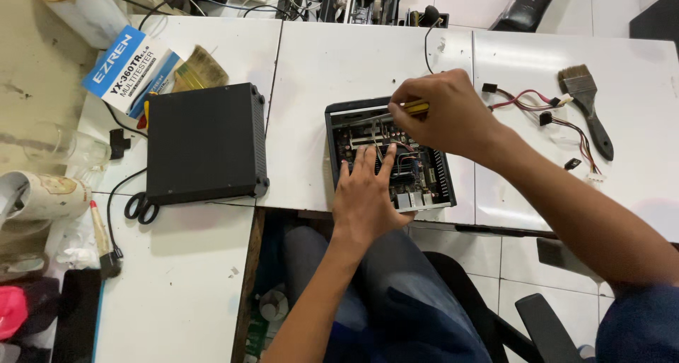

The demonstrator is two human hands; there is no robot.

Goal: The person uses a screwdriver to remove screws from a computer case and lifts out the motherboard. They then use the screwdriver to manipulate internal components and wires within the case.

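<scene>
White table [318, 66] bears black case [205, 142], paintbrush [587, 105].

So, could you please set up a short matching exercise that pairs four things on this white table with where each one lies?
Things:
1. black-handled paintbrush
2. closed black metal case
3. yellow-handled screwdriver
4. black-handled scissors

Places:
A. in the right hand
B. far right of the table
C. at the closed case's near left corner
D. left of the open computer box

Pairs: 1-B, 2-D, 3-A, 4-C
</scene>
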